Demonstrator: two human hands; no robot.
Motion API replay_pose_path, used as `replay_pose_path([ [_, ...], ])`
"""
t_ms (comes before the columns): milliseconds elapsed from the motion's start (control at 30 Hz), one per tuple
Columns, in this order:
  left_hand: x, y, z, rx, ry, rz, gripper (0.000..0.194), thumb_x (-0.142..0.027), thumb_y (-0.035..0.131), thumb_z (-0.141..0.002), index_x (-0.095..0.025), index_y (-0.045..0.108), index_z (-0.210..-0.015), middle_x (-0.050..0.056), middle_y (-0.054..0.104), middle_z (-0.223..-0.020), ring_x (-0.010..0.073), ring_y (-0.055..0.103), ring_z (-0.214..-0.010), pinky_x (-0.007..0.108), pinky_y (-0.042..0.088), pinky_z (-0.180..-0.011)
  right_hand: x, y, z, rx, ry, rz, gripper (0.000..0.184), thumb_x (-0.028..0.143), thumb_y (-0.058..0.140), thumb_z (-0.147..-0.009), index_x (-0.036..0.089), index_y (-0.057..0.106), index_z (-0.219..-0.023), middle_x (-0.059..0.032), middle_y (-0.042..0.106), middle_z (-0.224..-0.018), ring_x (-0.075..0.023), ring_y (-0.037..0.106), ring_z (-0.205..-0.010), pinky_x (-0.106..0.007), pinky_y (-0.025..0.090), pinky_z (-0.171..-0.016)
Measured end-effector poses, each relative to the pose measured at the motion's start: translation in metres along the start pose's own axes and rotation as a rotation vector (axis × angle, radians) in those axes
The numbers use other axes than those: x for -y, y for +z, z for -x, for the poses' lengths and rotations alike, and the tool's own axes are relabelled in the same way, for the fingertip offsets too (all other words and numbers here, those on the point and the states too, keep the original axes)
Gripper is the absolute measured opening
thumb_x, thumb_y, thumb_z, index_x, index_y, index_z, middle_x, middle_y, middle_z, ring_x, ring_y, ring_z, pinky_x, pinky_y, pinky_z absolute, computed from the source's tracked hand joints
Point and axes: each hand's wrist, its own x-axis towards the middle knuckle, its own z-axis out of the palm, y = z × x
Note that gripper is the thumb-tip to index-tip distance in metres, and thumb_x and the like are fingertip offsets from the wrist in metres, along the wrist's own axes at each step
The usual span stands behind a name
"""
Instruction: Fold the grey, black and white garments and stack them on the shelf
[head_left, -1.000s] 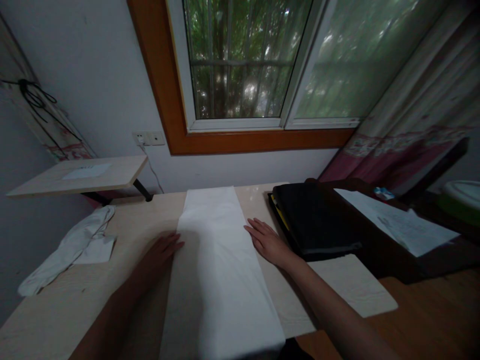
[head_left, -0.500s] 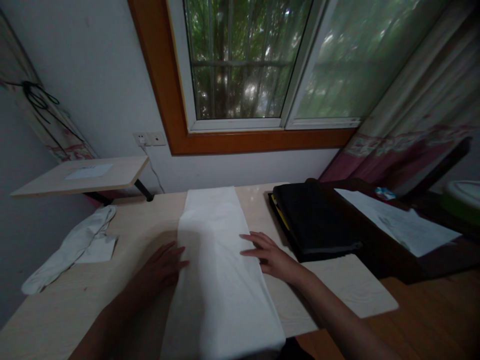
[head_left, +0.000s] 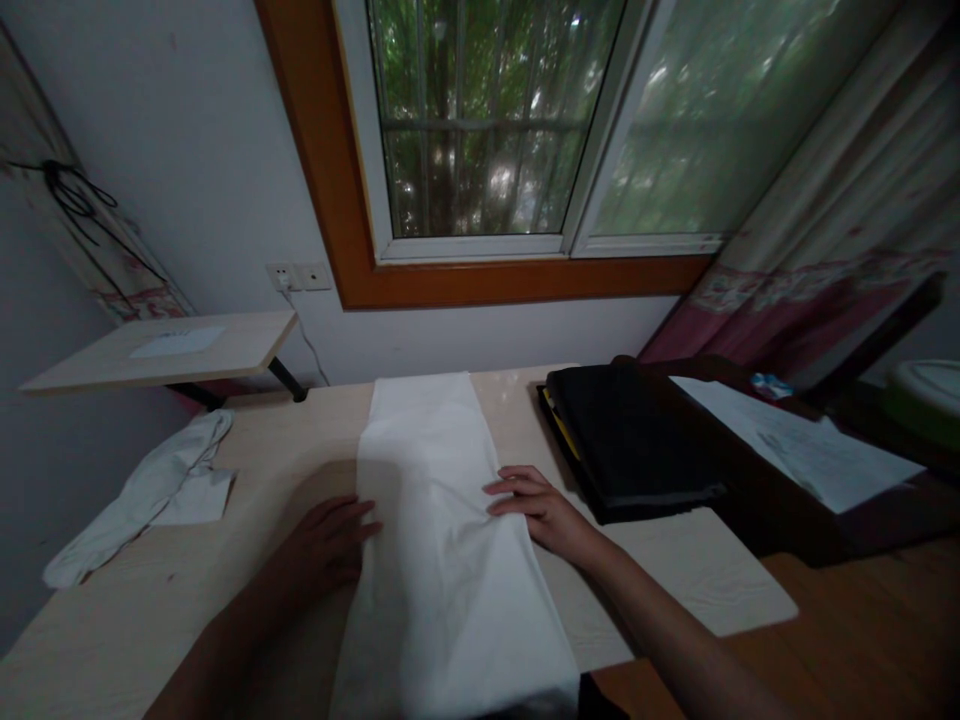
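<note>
A long white cloth (head_left: 442, 560), folded into a strip, lies lengthwise on the pale wooden table (head_left: 292, 440) and runs down past the lower edge of the view. On its left edge is my left hand (head_left: 334, 540), in shadow, fingertips over the cloth's border. Across from it, my right hand (head_left: 536, 510) pinches the right edge, its fingers bent close together on top. Creases run through the fabric between the two hands. Both thumbs are largely hidden.
A crumpled white garment (head_left: 150, 500) lies at the table's left. Behind it stands a small raised shelf (head_left: 165, 350) with a paper on it. A black folder (head_left: 630, 440) rests to the right, beside a dark surface holding a paper sheet (head_left: 795, 440).
My right hand's fingers have drawn closer together on the cloth's edge, and my left hand has shifted slightly down. More creases show, and the near end has moved a little right.
</note>
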Motion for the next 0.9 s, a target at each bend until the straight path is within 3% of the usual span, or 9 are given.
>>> replay_pose_path([
  [167, -0.011, 0.001, -0.002, 0.022, 0.026, -0.017, 0.077, -0.041, 0.074, -0.082, -0.038, 0.044, -0.153, 0.004, 0.053, -0.153, 0.0297, 0.048, -0.136, 0.050, 0.031, -0.119, 0.001, 0.000, 0.000, -0.028, 0.027, -0.005, 0.025, 0.046, 0.062, -0.097, 0.035, 0.079, -0.111, -0.0074, 0.074, -0.119, -0.0250, 0.062, -0.111, -0.046, 0.050, -0.099],
  [467, -0.022, 0.000, -0.002, -0.068, 0.113, -0.059, 0.047, -0.029, 0.061, -0.097, -0.042, 0.056, -0.141, 0.000, 0.070, -0.133, 0.0230, 0.060, -0.123, 0.054, 0.022, -0.125, 0.001, 0.005, 0.003, 0.009, 0.113, -0.211, 0.030, 0.048, 0.056, -0.101, 0.032, 0.079, -0.113, -0.0084, 0.072, -0.123, -0.0210, 0.068, -0.114, -0.039, 0.054, -0.100],
  [567, -0.029, -0.001, -0.004, -0.074, 0.139, -0.021, 0.046, -0.024, 0.056, -0.100, -0.044, 0.056, -0.142, -0.003, 0.070, -0.133, 0.0225, 0.057, -0.132, 0.057, 0.019, -0.128, 0.004, 0.005, 0.003, 0.040, 0.088, -0.176, 0.029, 0.049, 0.059, -0.099, 0.033, 0.079, -0.112, -0.0080, 0.074, -0.121, -0.0213, 0.068, -0.110, -0.040, 0.054, -0.099],
  [733, -0.037, -0.004, -0.010, 0.021, 0.180, 0.172, 0.046, -0.027, 0.052, -0.102, -0.045, 0.053, -0.144, -0.003, 0.066, -0.141, 0.0207, 0.049, -0.142, 0.053, 0.029, -0.126, 0.006, 0.007, 0.008, 0.099, 0.062, 0.019, 0.024, 0.053, 0.066, -0.092, 0.039, 0.081, -0.105, -0.0055, 0.075, -0.123, -0.0256, 0.060, -0.111, -0.048, 0.047, -0.103],
  [900, -0.037, -0.005, -0.009, 0.061, 0.151, 0.372, 0.040, -0.036, 0.053, -0.101, -0.041, 0.060, -0.140, 0.002, 0.070, -0.134, 0.0222, 0.063, -0.129, 0.048, 0.042, -0.120, 0.016, 0.001, 0.006, 0.077, 0.042, -0.001, 0.032, 0.062, 0.066, -0.087, 0.036, 0.083, -0.096, -0.0074, 0.076, -0.120, -0.0308, 0.032, -0.149, -0.056, 0.029, -0.121],
])
